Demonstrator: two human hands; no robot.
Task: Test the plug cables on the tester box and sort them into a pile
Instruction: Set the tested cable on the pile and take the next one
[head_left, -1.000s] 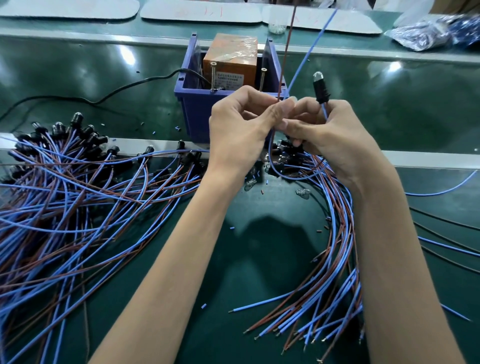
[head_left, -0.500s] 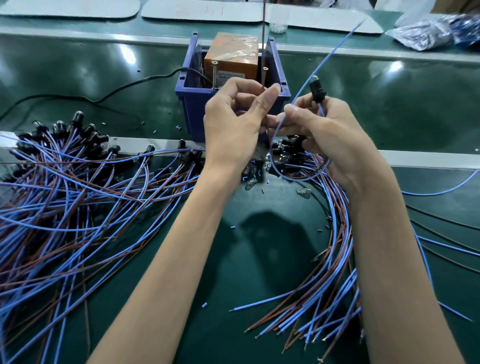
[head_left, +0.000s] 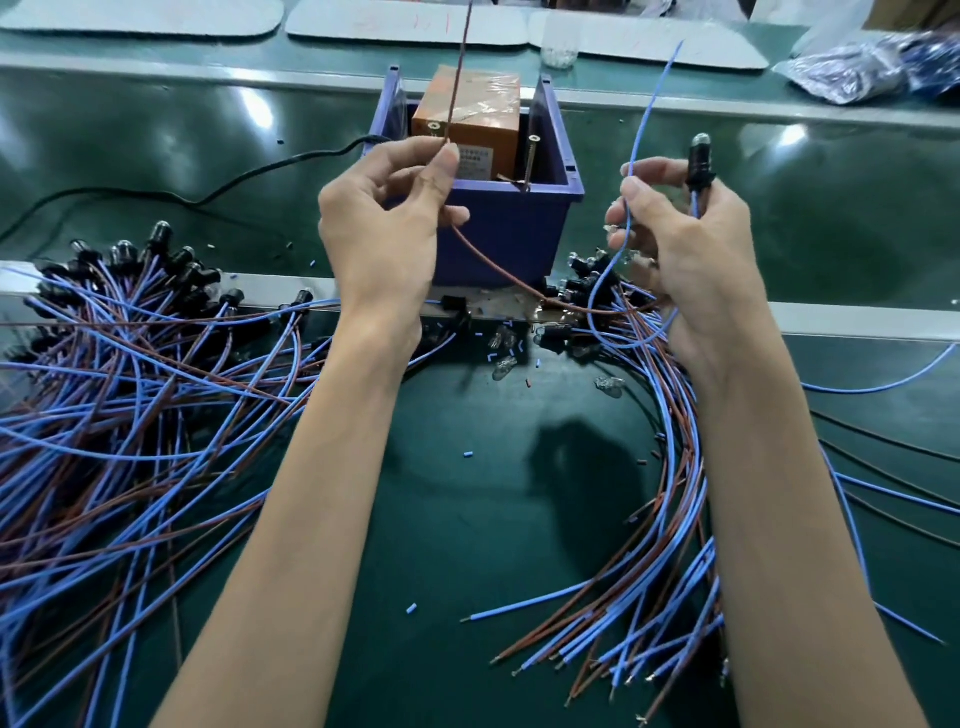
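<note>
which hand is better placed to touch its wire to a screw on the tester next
Left, probably. The left hand pinches the brown wire right beside the tester's left screw. The right hand holds the blue wire and plug out to the side, apart from the other screw.

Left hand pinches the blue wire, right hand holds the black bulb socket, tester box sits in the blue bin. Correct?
Not quite. In the head view the left hand pinches the brown wire, not the blue one; the blue wire is in the right hand. The rest holds: the right hand holds the black bulb socket, and the orange tester box sits in the blue bin.
</note>
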